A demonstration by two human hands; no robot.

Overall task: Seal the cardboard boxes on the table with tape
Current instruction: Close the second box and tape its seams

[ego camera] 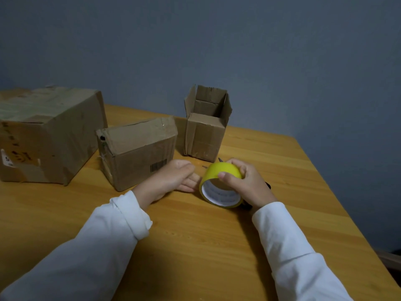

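Note:
Three cardboard boxes stand on the wooden table [195, 235]. A large box [47, 135] is at the far left, its flaps down. A medium box [138, 153] beside it is also closed. A small box [206, 127] behind has its top flaps standing open. My right hand [247, 183] grips a yellow tape roll [219, 183] just above the table, thumb on its outer face. My left hand [178, 179] lies beside the roll with fingers extended, fingertips at the roll's left edge.
A dark object, possibly scissors [268, 184], lies mostly hidden under my right hand and the roll. The table's right edge [338, 192] runs diagonally close to my right arm. A grey wall stands behind the boxes.

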